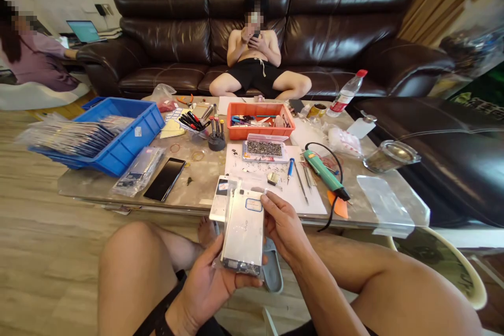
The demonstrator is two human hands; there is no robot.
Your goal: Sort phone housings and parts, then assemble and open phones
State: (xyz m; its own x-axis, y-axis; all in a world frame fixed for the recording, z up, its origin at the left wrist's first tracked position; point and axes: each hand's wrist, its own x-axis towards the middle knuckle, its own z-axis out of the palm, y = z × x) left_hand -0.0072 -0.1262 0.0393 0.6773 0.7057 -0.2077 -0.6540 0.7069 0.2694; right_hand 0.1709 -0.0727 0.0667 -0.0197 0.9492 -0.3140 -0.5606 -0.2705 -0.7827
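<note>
A white phone back cover [244, 226] in a clear plastic bag, with a blue-framed label near its top, is held up just before the table's front edge. My left hand [210, 278] cradles its lower end, thumb along the side and fingers underneath. At the upper right side, my right hand [281, 223] pinches the same bagged cover. Behind it, partly hidden, another white phone part [219, 198] with a label lies at the table edge. A black phone [164, 179] rests farther left.
A blue bin [136, 139] of bagged parts stands left. An orange tray [260, 130], a screw box [265, 153], a blue screwdriver [290, 169] and a green electric screwdriver [325, 173] lie across the table. A bottle [346, 95] stands back right. Another person [258, 47] sits on the sofa.
</note>
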